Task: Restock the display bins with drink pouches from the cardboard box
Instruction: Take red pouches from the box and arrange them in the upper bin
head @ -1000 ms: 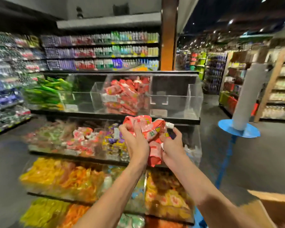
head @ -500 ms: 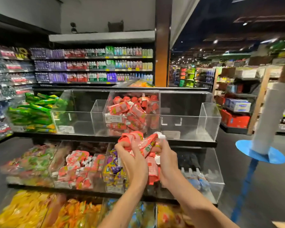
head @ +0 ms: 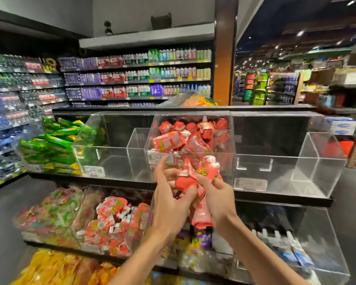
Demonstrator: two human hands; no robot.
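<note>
We found both hands raised before the upper shelf, with a bunch of red drink pouches point(head: 206, 172) held between them, just in front of the clear acrylic bin point(head: 224, 159), which was heaped with stocked pouches point(head: 171, 141) of the same kind. The left hand point(head: 171, 204) kept its grip curled about the bunch from the left, thumb over a pouch. The right hand point(head: 219, 199) had a pinching grip on a white-capped pouch.

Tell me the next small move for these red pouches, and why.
Probably raise the pouches over the front lip of the middle top bin and let go. The left hand and right hand grip the bunch just in front of that bin, which already holds matching red pouches.
</note>
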